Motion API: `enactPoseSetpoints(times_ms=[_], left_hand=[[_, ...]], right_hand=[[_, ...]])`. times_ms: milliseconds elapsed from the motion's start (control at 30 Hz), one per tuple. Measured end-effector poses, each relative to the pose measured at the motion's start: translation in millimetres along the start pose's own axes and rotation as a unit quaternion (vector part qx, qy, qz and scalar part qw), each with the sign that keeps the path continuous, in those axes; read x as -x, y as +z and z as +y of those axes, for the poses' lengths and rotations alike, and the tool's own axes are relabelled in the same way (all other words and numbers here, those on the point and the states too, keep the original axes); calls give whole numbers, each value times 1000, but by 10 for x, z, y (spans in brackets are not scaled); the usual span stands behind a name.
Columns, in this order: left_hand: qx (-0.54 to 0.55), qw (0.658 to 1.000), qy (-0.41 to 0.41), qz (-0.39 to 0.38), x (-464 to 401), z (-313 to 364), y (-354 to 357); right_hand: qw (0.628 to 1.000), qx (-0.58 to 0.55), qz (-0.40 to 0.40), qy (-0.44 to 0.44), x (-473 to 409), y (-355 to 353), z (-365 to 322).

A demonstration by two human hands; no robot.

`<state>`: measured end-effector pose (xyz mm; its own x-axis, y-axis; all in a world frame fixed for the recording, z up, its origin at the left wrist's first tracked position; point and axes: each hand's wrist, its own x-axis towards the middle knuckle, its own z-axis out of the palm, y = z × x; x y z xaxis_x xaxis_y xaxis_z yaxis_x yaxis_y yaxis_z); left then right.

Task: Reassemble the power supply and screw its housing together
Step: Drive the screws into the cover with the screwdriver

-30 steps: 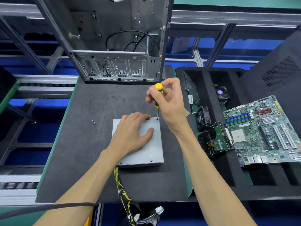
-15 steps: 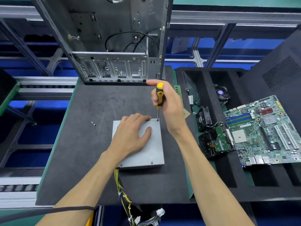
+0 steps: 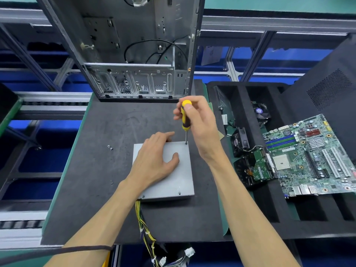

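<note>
While the left hand lies flat, fingers spread, on the grey power supply on the mat, its cables trail toward the person. The right hand grips the yellow screwdriver upright, tip down in the far right corner screw.

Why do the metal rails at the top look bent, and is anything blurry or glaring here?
Head view: the wide-angle lens bows the straight rails and tilts the computer case. Even overhead light, with only soft shadows under the left hand on the power supply. The right hand's fingertips on the screwdriver look slightly smeared. No strong glare.
</note>
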<state>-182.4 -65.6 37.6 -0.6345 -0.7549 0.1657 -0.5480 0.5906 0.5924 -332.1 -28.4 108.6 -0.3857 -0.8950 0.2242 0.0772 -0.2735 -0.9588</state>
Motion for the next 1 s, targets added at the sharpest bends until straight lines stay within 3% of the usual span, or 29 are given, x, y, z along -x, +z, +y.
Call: enactPoseSetpoints(times_ms=[600, 800, 1000], left_hand=[[-10, 1000, 0, -4, -9, -18, 9], [-11, 1000, 2, -4, -8, -18, 5], [-8, 1000, 4, -3, -6, -16, 1]], right_hand=[[1000, 26, -5, -5, 54, 34, 21], [998, 16, 56, -14, 43, 33, 11], [1000, 24, 17, -3, 38, -9, -8]])
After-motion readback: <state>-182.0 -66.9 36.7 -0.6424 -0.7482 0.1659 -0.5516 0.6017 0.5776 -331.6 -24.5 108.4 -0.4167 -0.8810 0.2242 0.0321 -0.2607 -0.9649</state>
